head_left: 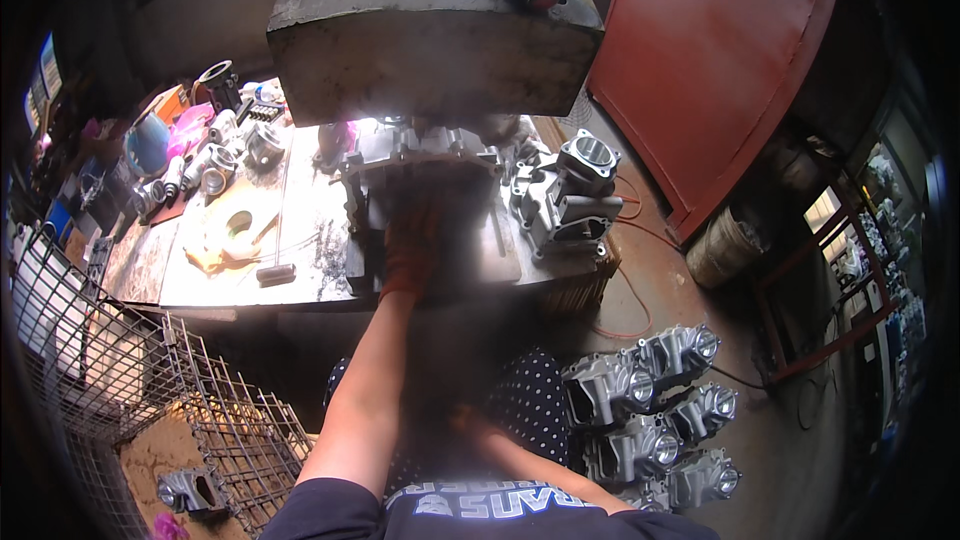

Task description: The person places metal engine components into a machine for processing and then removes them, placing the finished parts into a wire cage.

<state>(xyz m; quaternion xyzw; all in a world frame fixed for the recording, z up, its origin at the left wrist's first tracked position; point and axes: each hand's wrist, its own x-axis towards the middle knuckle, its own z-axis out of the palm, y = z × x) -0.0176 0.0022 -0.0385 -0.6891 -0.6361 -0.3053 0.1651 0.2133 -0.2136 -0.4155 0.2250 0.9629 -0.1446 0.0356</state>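
Note:
My left arm reaches straight ahead, and my left hand (413, 242), in an orange-red glove, is over the workbench at a silver metal casting (420, 148). A dark haze in the middle of the picture blurs its fingers, so their grip is unclear. The casting lies under the front edge of a big grey metal hood (430, 50), with bright light around it. My right hand (472, 422) is low over my lap, near the dotted cloth on my legs; haze hides its fingers. Another silver casting with a round opening (570, 205) stands on the bench to the right.
A hammer (277, 273) and a pale ring (238, 225) lie on the bench (190, 285), with tools and parts at far left. Wire baskets (215, 380) stand at lower left. Several castings (640, 440) are stacked at lower right. An orange hose (645, 312) crosses the floor by a red panel (715, 60).

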